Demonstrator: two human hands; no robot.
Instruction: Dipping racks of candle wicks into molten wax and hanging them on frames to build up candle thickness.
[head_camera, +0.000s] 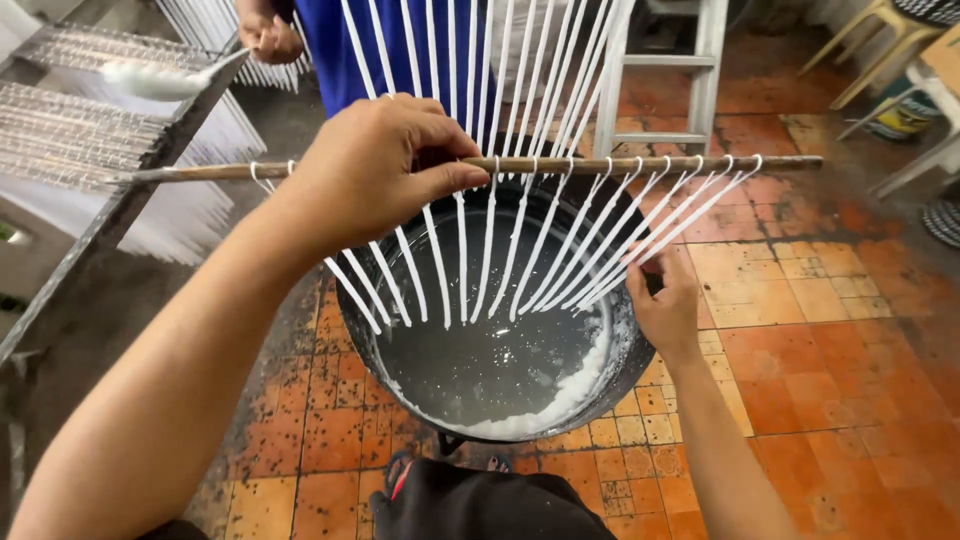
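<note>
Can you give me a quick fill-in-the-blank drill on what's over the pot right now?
1. The left hand grips a wooden ____ strung with white candles.
2. The candles hang over a round, dark ____ of molten wax.
3. The right hand touches the candles' ____ ends.
4. The floor is laid with orange ____.

Missing words: rod; pot; lower; tiles

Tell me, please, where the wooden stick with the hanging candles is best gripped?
Probably on the bare wood of the stick, from above. It lies level over the pot, with candles looped along it. The left hand grips it that way near the middle; the right hand touches the candle tips.
</note>
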